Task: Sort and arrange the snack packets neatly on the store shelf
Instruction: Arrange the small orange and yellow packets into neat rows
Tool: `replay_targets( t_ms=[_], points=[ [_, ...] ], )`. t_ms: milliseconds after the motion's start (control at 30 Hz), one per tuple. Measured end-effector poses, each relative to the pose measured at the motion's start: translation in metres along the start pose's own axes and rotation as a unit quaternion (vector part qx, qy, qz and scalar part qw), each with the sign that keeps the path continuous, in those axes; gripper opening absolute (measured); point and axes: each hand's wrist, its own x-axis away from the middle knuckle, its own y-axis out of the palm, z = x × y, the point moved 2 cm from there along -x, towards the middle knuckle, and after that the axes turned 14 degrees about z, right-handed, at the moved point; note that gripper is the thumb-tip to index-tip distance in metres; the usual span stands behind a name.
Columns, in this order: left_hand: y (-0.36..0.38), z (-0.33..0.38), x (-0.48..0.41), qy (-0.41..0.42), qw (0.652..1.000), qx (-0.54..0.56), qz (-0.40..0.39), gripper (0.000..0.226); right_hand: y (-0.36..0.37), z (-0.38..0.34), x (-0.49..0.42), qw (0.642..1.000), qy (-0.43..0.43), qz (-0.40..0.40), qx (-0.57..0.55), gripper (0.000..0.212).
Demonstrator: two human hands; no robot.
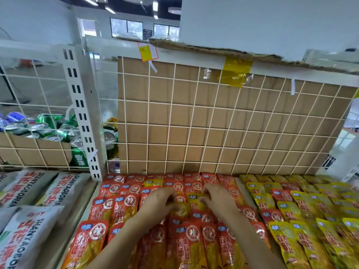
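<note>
Just right of the foot of the white post (pixel 81 117), the red packets (pixel 186 241) lay overlapped in rows across the shelf (pixel 89 202). Farther right of the post lay the yellow packets (pixel 303 208), with a few red ones mixed in. We judged these pouches light, soft and glossy, likely to slide over each other, so a pinch at a flat sealed edge looked safer than a squeeze on the filled belly.

Our left hand (pixel 158 199) and right hand (pixel 218 199) met over the red rows right of the post. The fingers (pixel 205 199) of both were curled and pinching opposite edges of a stray yellow packet (pixel 194 199) that sat among the red ones. Blur hid the exact grip.

Right of the post and behind the packets rose the wire grid (pixel 223 121), backed with cardboard, which closed off any reach past the back row. Left of the post lay grey bags (pixel 29 191). Behind the post were drink cans (pixel 50 129) in a box. Neighbouring red packets overlapped the stray one, so lifting it risked dragging them askew.
</note>
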Motion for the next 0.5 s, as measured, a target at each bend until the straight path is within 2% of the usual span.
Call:
replay_targets(
  t_ms=[133, 367, 500],
  points=[
    [0.001, 0.002, -0.003, -0.016, 0.998, 0.066, 0.02, 0.032, -0.004, -0.004, -0.002, 0.998, 0.034, 0.032, -0.051, 0.017],
    [-0.025, 0.007, -0.021, -0.031, 0.978, 0.161, 0.13, 0.027, -0.024, -0.01, -0.017, 0.982, 0.096, 0.122, -0.112, 0.019],
    [-0.036, 0.01, -0.031, -0.04, 0.964, 0.197, 0.174, 0.021, -0.042, -0.016, -0.02, 0.967, 0.098, 0.168, -0.163, 0.015]
  ],
)
